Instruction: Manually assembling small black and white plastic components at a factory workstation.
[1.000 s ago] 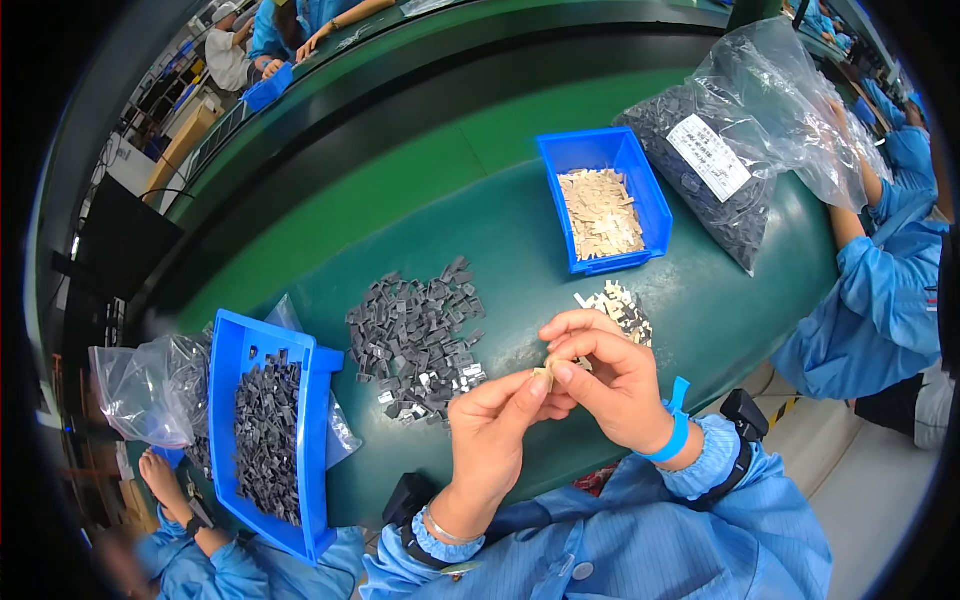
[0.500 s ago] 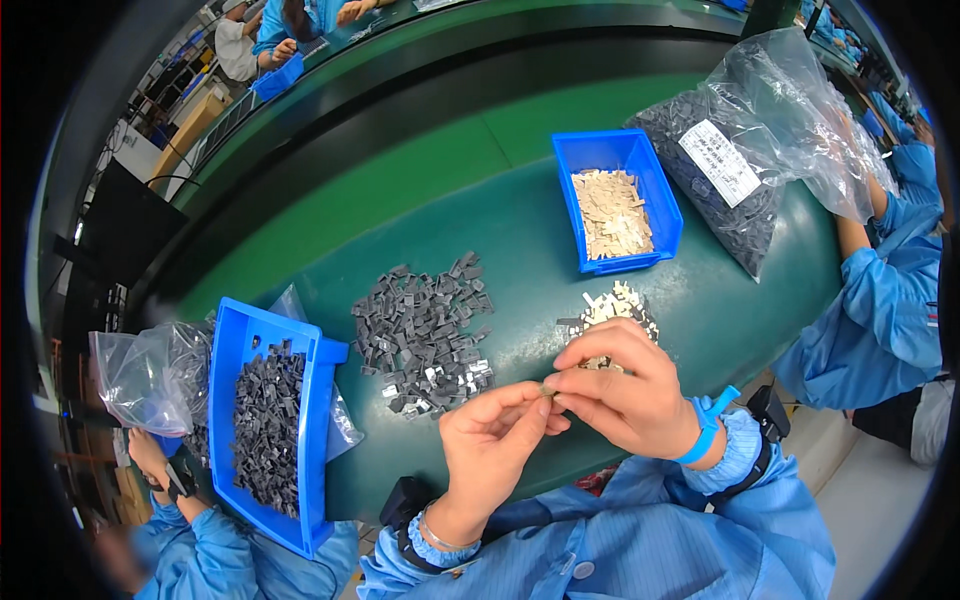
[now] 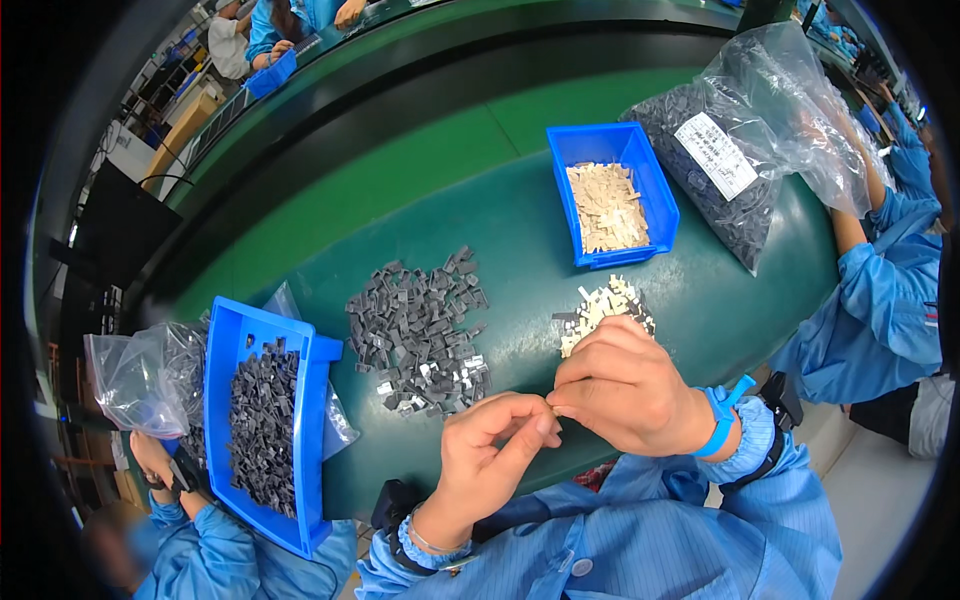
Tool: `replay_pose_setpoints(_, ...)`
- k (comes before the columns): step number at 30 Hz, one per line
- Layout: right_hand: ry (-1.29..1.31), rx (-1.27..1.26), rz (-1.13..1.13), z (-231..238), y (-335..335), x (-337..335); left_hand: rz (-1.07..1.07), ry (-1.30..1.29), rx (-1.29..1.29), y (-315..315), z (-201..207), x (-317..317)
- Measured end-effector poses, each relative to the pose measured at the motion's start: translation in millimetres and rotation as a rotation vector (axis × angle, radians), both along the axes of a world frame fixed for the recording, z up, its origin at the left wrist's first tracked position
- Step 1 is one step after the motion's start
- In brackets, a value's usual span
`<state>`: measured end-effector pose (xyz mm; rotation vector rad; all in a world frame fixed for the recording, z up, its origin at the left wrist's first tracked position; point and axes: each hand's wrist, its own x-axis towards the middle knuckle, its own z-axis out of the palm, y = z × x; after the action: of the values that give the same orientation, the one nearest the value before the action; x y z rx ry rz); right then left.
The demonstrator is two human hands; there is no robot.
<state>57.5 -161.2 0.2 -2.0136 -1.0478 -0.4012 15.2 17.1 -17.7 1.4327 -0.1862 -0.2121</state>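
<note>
My left hand [image 3: 492, 452] and my right hand [image 3: 632, 392] meet at the fingertips above the near edge of the green table [image 3: 530, 205]. Both are closed in a pinch; whatever is between them is too small and too covered to name. Just beyond my right hand lies a small heap of cream and dark pieces [image 3: 612, 300], partly hidden by its fingers. A larger pile of dark grey plastic pieces [image 3: 415, 315], some showing pale faces, spreads beyond and left of my left hand.
A blue bin [image 3: 672, 215] of flat beige pieces stands at the back. Right of it lies a clear bag of dark parts [image 3: 735, 225]. At left is a blue bin [image 3: 322, 420] with dark parts, beside another plastic bag [image 3: 140, 385]. Co-workers sit on both sides.
My right hand's fingers have curled in more around the pinch. A small dark piece that showed between my fingertips is now mostly hidden. The view has shifted slightly.
</note>
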Motion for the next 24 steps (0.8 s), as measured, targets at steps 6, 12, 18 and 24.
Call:
replay_pose_setpoints(6, 0.668, 0.441, -0.074, -8, -3, -1, 0.056, 0.213, -0.241, 2, 3, 0)
replay_pose_setpoints(12, 1.147, 0.585, 0.073, -8, 4, -12, 0.185, 0.179, -0.231, -4, 3, 0)
replay_pose_setpoints(18, 1.144, 0.649, 0.054, -9, 10, -17, 0.193, 0.162, -0.19, -6, 3, -1)
replay_pose_setpoints(24, 1.021, 0.526, 0.028, -8, 8, -14, 0.192, 0.088, -0.213, -6, 2, 0)
